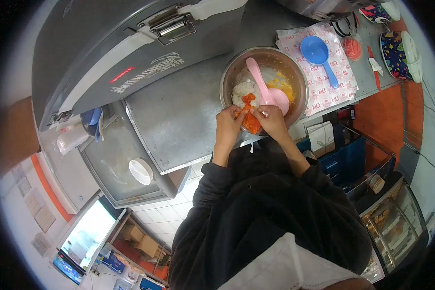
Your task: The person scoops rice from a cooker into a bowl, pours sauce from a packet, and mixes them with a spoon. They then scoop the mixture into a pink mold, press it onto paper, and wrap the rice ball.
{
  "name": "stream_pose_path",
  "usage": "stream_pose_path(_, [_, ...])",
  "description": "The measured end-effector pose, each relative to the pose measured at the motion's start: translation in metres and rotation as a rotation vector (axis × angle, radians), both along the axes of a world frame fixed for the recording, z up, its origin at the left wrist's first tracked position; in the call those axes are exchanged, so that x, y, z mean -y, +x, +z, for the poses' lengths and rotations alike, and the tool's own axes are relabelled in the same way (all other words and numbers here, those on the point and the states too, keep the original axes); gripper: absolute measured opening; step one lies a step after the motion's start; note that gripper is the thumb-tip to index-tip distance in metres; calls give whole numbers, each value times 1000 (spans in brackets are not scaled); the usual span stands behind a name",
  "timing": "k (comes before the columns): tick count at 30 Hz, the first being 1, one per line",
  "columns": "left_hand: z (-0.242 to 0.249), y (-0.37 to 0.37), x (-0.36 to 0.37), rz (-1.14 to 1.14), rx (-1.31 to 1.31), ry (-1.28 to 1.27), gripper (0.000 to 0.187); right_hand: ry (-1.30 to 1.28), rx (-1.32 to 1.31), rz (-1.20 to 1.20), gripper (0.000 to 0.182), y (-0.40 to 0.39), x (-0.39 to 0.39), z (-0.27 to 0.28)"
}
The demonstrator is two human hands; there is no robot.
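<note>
Both my hands are at the near rim of a metal bowl (224, 79). Between them is a small clear plastic bag (251, 124) of orange-red sauce. My left hand (230, 121) pinches its left side, and my right hand (271, 120) pinches the right side, fingers closed. A patch of red sauce (248, 98) lies on the white rice (244, 90) just beyond the bag. A pink rice spoon (258, 77) leans in the bowl, its broad end low on the right. Yellow food residue (286, 88) clings to the bowl's right side.
Right of the bowl, a blue dipper (315, 50) lies on printed paper (340, 89). Beyond it are a tied bag of reddish food (352, 48) and a patterned pot (396, 55). A large grey cooler box (106, 53) stands left, above a metal sink (111, 169) holding a white container (140, 171).
</note>
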State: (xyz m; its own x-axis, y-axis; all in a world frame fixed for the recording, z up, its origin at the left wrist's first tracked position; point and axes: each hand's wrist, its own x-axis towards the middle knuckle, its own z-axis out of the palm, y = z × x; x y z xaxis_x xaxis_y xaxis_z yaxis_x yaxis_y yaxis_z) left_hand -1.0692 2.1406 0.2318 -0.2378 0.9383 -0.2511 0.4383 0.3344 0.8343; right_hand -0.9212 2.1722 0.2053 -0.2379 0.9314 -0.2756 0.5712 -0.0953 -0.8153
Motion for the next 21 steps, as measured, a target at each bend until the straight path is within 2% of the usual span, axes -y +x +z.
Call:
stream_pose_path(1, [3, -1, 0, 28, 114, -105, 18, -80, -64, 3, 31, 2, 1, -4])
stream_pose_path(3, [4, -1, 0, 20, 130, -90, 19, -155, -128, 1, 31, 2, 1, -2])
stream_pose_path(5, [3, 0, -1, 0, 150, -71, 19, -98, -21, 9, 31, -1, -1, 9])
stream_pose_path(8, [-17, 2, 4, 9, 144, -157, 20, 26, -90, -72, 26, -10, 9, 2])
stream_pose_path(10, [-29, 2, 7, -18, -55, -58, 21, 0, -92, -72, 23, -10, 8, 2])
stream_pose_path(14, [-39, 0, 7, -72, -86, -101, 19, 17, 0, -16, 21, -14, 12, -13])
stream_pose_path(16, [-36, 3, 6, -166, -384, -46, 17, 16, 39, 16, 17, -14, 14, -20])
stream_pose_path(17, [-32, 4, 4, -187, -393, -103, 16, -71, 74, 25, 14, -15, 13, -23])
stream_pose_path(18, [-21, 8, 0, -215, -396, -112, 16, 0, 36, 41, 14, -15, 14, -21])
stream_pose_path(19, [-11, 13, -3, -243, -399, -120, 15, -61, 9, 3, 14, -15, 13, -13])
stream_pose_path(21, [9, 19, -9, -115, -365, -147, 16, -77, -98, -127, 15, -16, 13, 5])
